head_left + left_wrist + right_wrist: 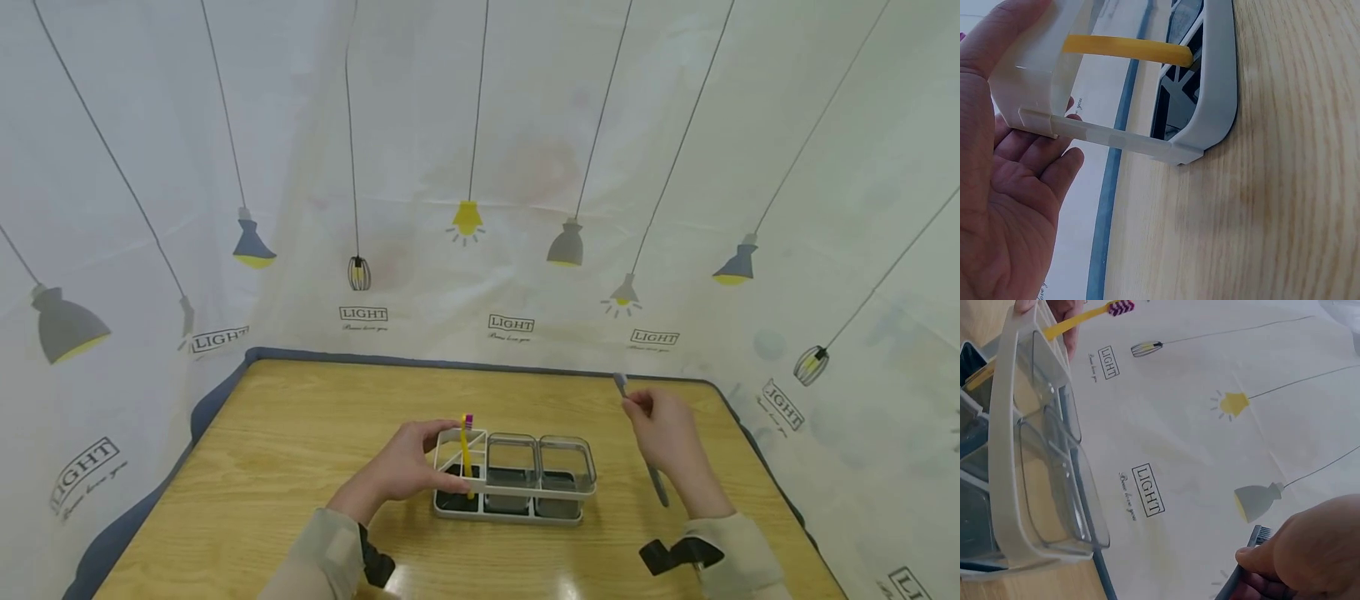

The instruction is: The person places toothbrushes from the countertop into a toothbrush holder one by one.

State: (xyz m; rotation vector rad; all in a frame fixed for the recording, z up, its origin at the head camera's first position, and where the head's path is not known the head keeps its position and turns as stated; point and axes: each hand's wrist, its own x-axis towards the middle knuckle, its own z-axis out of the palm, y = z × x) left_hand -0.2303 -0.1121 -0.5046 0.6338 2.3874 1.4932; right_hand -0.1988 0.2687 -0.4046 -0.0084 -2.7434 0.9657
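Note:
A white toothbrush holder (517, 518) stands on the table, its left end a divided rack and its other two places fitted with clear cups (567, 439). My left hand (408, 462) grips the rack end between thumb and fingers. One yellow toothbrush (466, 454) with purple-and-white bristles leans in that rack; its handle (1129, 47) reaches down to the dark base in the left wrist view. Off to the right of the holder, my right hand (667, 433) pinches a grey toothbrush (657, 485) just below its head, bristle end up and handle slanting down.
The wooden table (315, 417) has a blue-grey edge (420, 361) along the back and sides. Close behind and beside it hangs a pale sheet (420, 125) printed with lamps and lettering. Dark straps (678, 554) circle both wrists.

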